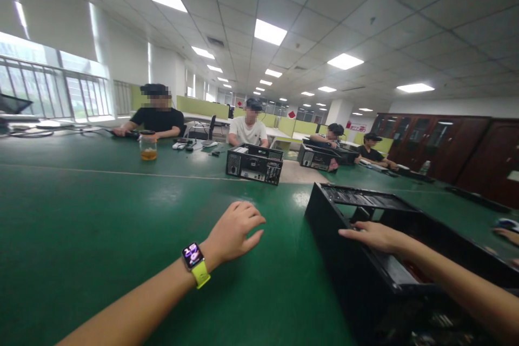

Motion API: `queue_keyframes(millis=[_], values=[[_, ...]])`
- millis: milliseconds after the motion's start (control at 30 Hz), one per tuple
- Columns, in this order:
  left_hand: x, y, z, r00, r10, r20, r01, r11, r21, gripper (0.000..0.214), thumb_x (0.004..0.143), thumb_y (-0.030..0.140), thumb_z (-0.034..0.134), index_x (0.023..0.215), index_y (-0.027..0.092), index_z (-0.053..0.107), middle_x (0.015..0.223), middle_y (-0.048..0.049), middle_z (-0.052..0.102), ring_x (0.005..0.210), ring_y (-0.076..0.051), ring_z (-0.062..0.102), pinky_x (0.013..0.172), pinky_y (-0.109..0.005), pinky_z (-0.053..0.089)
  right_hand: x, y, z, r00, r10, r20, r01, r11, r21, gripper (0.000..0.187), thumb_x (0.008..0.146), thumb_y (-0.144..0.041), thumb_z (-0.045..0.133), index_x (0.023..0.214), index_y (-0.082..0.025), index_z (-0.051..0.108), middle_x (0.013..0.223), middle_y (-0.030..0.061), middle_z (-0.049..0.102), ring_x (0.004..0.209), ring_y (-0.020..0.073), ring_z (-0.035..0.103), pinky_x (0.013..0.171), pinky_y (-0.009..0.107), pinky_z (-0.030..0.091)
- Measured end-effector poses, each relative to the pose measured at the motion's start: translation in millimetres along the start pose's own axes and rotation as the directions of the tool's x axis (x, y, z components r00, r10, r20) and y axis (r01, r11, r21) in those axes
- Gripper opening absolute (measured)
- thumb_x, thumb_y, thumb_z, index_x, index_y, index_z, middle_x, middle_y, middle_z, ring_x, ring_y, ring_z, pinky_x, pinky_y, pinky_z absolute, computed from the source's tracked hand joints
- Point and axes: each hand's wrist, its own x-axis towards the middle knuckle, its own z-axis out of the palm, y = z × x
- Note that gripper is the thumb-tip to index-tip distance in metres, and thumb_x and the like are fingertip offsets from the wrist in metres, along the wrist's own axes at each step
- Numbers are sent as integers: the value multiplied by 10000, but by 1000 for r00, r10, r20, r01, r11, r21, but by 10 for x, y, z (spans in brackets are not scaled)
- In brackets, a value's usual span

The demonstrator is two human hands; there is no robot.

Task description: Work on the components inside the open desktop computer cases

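Observation:
My left hand (236,231), with a watch on a yellow-green strap (195,263) at the wrist, hovers over the green table (101,216). Its fingers are loosely curled and hold nothing. My right hand (371,235) lies flat with fingers stretched out on the top edge of an open black computer case (365,275) at the right. The case's inside is mostly dark and hard to make out.
A second black computer case (254,164) stands mid-table, a third (317,158) farther right. A glass jar of amber liquid (148,147) stands at the far left. Several people sit along the far side. Another person's fingers (506,235) show at the right edge.

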Motion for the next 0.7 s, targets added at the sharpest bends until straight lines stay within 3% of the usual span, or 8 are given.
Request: queue_keyframes(millis=[133, 233, 300, 400, 500, 600, 667, 700], values=[[495, 128, -274, 993, 52, -104, -51, 999, 16, 231, 860, 324, 483, 996, 220, 637, 978, -39, 627, 992, -200, 506, 893, -362, 352, -363, -534, 76, 983, -168, 74, 168, 986, 12, 903, 723, -826, 278, 1238, -145, 573, 1247, 151, 566, 1146, 314, 515, 971, 393, 377], [1016, 367, -334, 980, 74, -187, -75, 997, 2, 240, 855, 327, 477, 977, 201, 641, 960, -48, 641, 960, -204, 523, 848, -351, 372, -579, -1083, 186, 926, -368, 86, 352, 922, 161, 794, 752, -802, 282, 1119, -201, 648, 1147, 110, 631, 1058, 290, 566, 926, 390, 418], [1313, 548, -291, 973, 57, -225, -67, 997, -37, 242, 851, 329, 470, 965, 200, 640, 908, -37, 650, 906, -191, 540, 803, -325, 388, -619, -1399, 257, 848, -507, 151, 420, 819, 392, 699, 789, -749, 326, 1190, -243, 594, 1136, 83, 630, 936, 244, 614, 844, 384, 472], [1517, 719, -140, 969, -2, -247, -18, 996, -82, 257, 856, 344, 441, 934, 197, 637, 861, -27, 654, 811, -165, 561, 702, -277, 404, -477, -1624, 341, 672, -697, 252, 368, 609, 702, 564, 871, -589, 365, 1331, -267, 422, 1136, 77, 605, 716, 145, 630, 673, 314, 515], [1427, 720, 19, 985, -57, -161, 54, 998, -20, 337, 877, 377, 375, 858, 189, 654, 802, -45, 659, 711, -163, 576, 614, -272, 400, -169, -1512, 389, 592, -754, 283, 506, 622, 598, 405, 873, -418, 435, 1175, -174, 551, 1037, 76, 631, 736, 137, 619, 671, 270, 502], [1242, 652, 84, 987, 39, 158, -54, 995, 88, 352, 832, 402, 419, 741, 194, 688, 706, -71, 656, 653, -195, 588, 581, -297, 405, 116, -1255, 447, 662, -685, 304, 694, 713, 96, 307, 811, -350, 508, 1002, -158, 652, 931, 73, 668, 839, 201, 621, 740, 308, 494], [1152, 635, 87, 892, 95, 442, -131, 990, 51, 288, 756, 419, 520, 698, 203, 701, 668, -68, 655, 625, -205, 589, 550, -297, 409, 220, -1135, 514, 761, -558, 331, 637, 738, -221, 339, 754, -380, 576, 1006, -175, 671, 947, 95, 680, 881, 261, 630, 743, 352, 499], [1118, 642, 98, 808, 104, 581, -131, 991, 4, 275, 715, 444, 571, 693, 205, 706, 651, -59, 655, 606, -201, 586, 538, -293, 414, 246, -1107, 554, 804, -485, 345, 587, 740, -328, 375, 719, -399, 614, 1015, -177, 677, 964, 112, 682, 886, 290, 635, 728, 371, 504]])
